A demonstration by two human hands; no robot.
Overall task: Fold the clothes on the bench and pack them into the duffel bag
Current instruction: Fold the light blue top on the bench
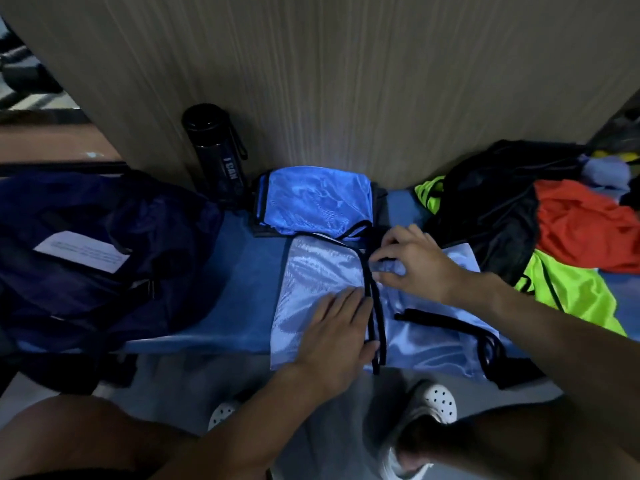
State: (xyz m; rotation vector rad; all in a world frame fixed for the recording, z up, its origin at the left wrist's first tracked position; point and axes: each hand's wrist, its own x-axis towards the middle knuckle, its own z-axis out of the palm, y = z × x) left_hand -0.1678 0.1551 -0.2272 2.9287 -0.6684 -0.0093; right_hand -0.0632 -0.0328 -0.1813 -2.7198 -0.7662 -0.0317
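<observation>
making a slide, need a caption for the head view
Left hand presses a light blue mesh bib flat on the bench while the right hand pinches its fabric; navy duffel bag alongside.

1. Left hand (337, 327): palm down, fingers straight and together, bare forearm reaching in from lower left.
2. Right hand (412, 263): fingers curled, pinching a fold of pale blue mesh garment (318, 268); forearm enters from the right.

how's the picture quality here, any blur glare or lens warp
Head view: dim overall, bright sheen on the pale blue vest and a lit patch on the wood wall; its edges bow from the wide-angle lens; the white shoe looks motion-smeared, while the left hand and right hand look sharp.
</observation>
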